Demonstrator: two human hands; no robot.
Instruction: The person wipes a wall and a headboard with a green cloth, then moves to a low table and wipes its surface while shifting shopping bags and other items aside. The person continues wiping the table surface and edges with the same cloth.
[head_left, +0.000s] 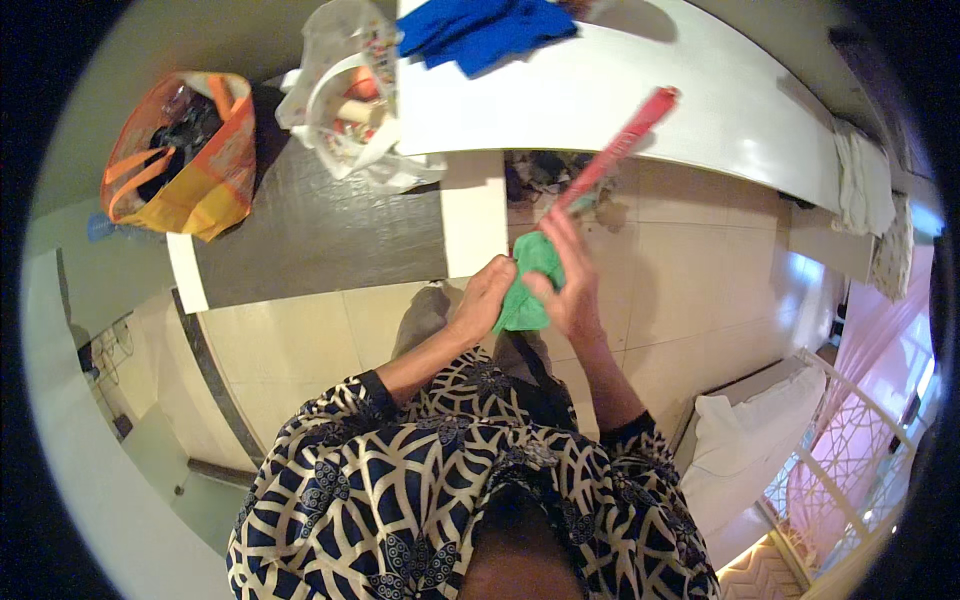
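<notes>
In front of my body, my left hand (484, 296) grips a green cloth (534, 300) from its left side. My right hand (574, 285) holds the same cloth from the right, with thumb and fingers around it. A long, narrow red object (619, 150), with writing on it, slants up and right from the cloth and my right fingers; its lower end is hidden there. Whether it is a wrapper or a folded strip, I cannot tell.
A white tabletop (675, 120) bears a blue cloth (487, 34). An open orange and yellow bag (229, 169) and a translucent plastic bag (315, 45) with assorted items stand on a dark surface (322, 240) at the left. Tiled floor (705, 285) lies right.
</notes>
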